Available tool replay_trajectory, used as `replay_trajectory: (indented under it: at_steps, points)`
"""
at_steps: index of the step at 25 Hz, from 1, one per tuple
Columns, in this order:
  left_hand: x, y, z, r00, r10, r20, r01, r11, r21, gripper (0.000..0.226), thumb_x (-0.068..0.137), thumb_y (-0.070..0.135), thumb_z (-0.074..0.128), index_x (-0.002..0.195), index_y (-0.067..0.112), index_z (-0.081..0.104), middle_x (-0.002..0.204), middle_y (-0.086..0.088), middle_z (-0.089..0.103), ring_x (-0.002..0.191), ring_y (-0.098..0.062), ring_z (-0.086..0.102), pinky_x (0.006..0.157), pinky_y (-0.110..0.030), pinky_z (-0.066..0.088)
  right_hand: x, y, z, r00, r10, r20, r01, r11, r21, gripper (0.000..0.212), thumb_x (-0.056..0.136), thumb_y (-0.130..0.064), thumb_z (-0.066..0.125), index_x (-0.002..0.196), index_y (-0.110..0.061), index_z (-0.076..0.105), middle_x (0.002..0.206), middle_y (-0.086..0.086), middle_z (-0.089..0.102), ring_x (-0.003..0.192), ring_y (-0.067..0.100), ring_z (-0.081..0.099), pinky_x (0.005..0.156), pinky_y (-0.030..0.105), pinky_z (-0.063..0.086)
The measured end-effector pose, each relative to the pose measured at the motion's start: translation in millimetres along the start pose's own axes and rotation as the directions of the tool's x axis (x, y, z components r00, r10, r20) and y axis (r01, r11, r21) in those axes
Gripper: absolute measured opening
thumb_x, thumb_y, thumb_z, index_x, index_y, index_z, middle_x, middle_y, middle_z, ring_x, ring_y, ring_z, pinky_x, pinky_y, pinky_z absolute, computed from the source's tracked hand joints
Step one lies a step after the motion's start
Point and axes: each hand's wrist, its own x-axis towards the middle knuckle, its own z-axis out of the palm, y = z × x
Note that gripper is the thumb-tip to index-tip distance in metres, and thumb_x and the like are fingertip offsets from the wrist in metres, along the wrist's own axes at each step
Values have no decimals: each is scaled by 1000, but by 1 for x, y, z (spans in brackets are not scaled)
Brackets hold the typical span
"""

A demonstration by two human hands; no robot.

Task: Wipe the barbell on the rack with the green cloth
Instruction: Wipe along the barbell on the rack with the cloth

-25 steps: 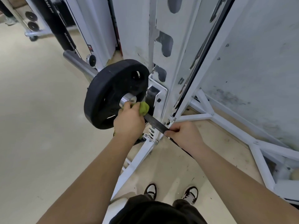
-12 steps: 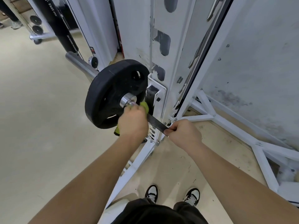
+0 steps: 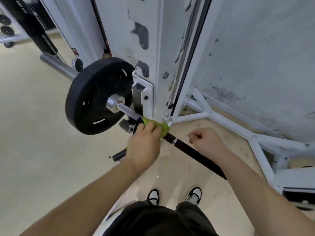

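Observation:
The barbell (image 3: 190, 149) runs diagonally from a chrome sleeve collar at upper left down to the right, resting on the white rack upright (image 3: 144, 48). A black weight plate (image 3: 88, 103) sits on its sleeve. My left hand (image 3: 144, 145) is wrapped around the bar just right of the collar, shut on the green cloth (image 3: 164, 127), which pokes out past my fingers. My right hand (image 3: 207, 139) is a loose fist beside the bar, a little to its right and not touching it.
White rack base struts (image 3: 238, 126) spread across the floor at right, by a grey wall. A black roller and small plates (image 3: 6, 30) stand at the far left. My two shoes (image 3: 173, 195) are on the beige floor below the bar.
My left hand slid the cloth along the bar from the collar toward me, baring the chrome shaft. My right hand let go of the bar and moved off to the right.

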Motion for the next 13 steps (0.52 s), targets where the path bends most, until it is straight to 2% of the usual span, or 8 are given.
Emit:
replay_trajectory:
  at_steps: [2,4,5,7,9,10,11,13]
  points:
    - [23,-19,-7,1000,-20,-19,20,999,-31,33,90,13,62,120,24,69,113,0,65,95,-29,56,58,-40,54,-7,13,-8,999,6,40,-5,1000,-29,19,86,-6,55,95,7,66,100,25,68,96,38,63,88,53,53]
    - [35,-12,-10,975,-209,-71,209,978,-11,31,89,10,61,117,20,70,111,-4,67,95,-33,56,60,-43,55,-17,18,-11,995,28,93,-23,999,-45,14,83,-16,66,86,-9,78,87,11,75,87,24,69,74,41,60]
    - [31,6,-7,975,-216,-55,216,976,-9,32,88,8,60,116,21,70,111,-3,68,94,-33,56,61,-43,55,-21,19,-11,992,50,112,-44,997,-58,9,79,-27,74,80,-21,81,78,-1,76,79,14,70,65,32,57]
    - [7,49,3,999,-4,38,7,996,-88,34,88,9,63,116,28,70,112,5,69,92,-29,56,64,-43,58,-25,21,-10,990,71,122,-64,996,-61,5,72,-36,82,73,-32,80,72,-8,74,72,10,68,61,29,54]
    - [4,44,2,970,241,30,-232,956,-179,35,84,14,73,113,33,67,106,8,70,88,-26,57,61,-42,59,-25,22,-6,993,83,81,-78,995,-67,5,71,-35,83,72,-32,79,72,-7,74,72,15,68,66,34,56]
    - [15,29,-1,964,264,46,-253,953,-170,35,83,17,76,112,34,65,103,6,69,87,-26,57,59,-42,59,-26,21,-4,995,84,59,-79,994,-80,5,72,-36,82,70,-34,77,72,-8,74,71,14,68,66,34,56]
    - [27,14,-4,984,173,38,-165,974,-153,30,86,20,74,112,31,64,103,1,68,89,-28,57,60,-44,58,-28,21,-3,995,89,36,-85,992,-88,8,72,-38,81,68,-38,75,72,-10,73,71,12,67,66,33,56]
    - [39,4,-4,986,-169,0,168,978,-126,21,97,23,61,116,18,66,111,-6,65,98,-33,55,65,-44,55,-31,21,2,995,101,-4,-101,990,-102,12,73,-41,79,65,-43,70,73,-13,72,68,10,66,62,29,54]
